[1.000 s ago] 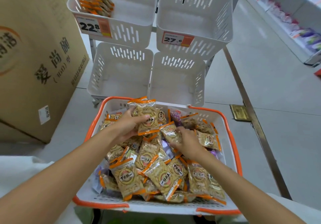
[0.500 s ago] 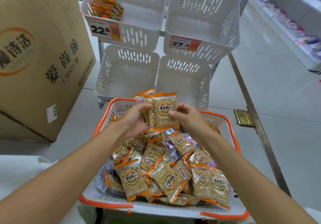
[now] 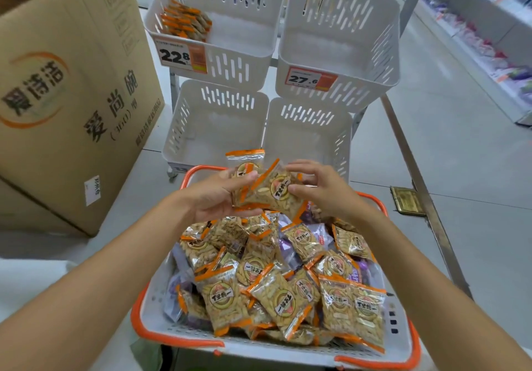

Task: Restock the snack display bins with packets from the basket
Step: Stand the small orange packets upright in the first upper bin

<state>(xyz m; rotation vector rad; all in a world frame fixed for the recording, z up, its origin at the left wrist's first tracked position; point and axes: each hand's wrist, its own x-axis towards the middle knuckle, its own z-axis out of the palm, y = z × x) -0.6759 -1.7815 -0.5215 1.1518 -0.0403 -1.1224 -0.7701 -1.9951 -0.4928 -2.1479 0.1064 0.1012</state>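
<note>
Shop aisle, grey floor (image 3: 449, 169); cardboard box (image 3: 72, 97) at 9 o'clock

Basket (image 3: 178, 339) — white, orange rim, at 6 o'clock, heaped with snack packets (image 3: 276, 293)

Held bundle (image 3: 270, 192), several packets, above the basket's far rim; front packet slanted, long axis roughly 10 to 4 o'clock

Left hand (image 3: 216, 198) grips the bundle from beneath, thumb over the top; right hand (image 3: 325, 192) pinches its right edge

Lower-left bin (image 3: 213, 128) and lower-right bin (image 3: 308, 140): just beyond at 12 o'clock, nothing seen inside

Upper-left bin (image 3: 239, 65), tagged 22.8, at 11 o'clock: a few orange-edged packets (image 3: 184, 23), seemingly the same kind — judged the likely target, left hand nearer
</note>
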